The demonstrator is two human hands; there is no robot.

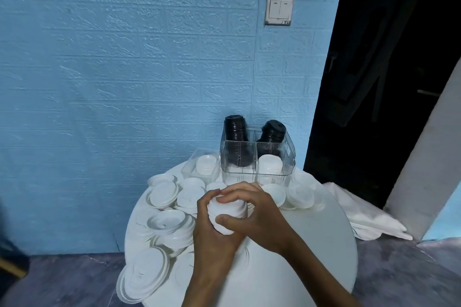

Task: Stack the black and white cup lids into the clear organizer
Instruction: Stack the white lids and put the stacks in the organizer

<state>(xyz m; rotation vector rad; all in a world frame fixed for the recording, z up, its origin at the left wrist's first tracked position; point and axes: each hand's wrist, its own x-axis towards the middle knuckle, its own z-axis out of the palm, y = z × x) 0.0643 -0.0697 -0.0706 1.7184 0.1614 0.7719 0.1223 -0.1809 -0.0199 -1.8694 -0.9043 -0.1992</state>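
Presently, both hands grip one short stack of white plastic cup lids (225,214) above the middle of the round white table (311,244). The left hand (212,237) has its fingers curled round the stack from below; the right hand (259,217) has fingers curled over the top and the thumb pressed on the near side.

The clear ribbed plastic organizer (257,159) stands at the table's far edge, against the blue wall. It shows four compartments: two rear ones each hold a black lid stack (235,128), the front right holds one white lid stack (270,163), and the front left appears vacant, though reflections obscure it.

Risks, in my judgement: the held stack looks slightly skewed, and if it is carried so, lids could slide off or jam on the organizer rim. Loose white lids (164,222) crowd the left edge, and several overhang at the near left; a nudge from a forearm would likely drop them.

Count: two black stacks, one white stack placed, one in hand. Loose white lids exceed a dozen; I cannot tell the exact number.
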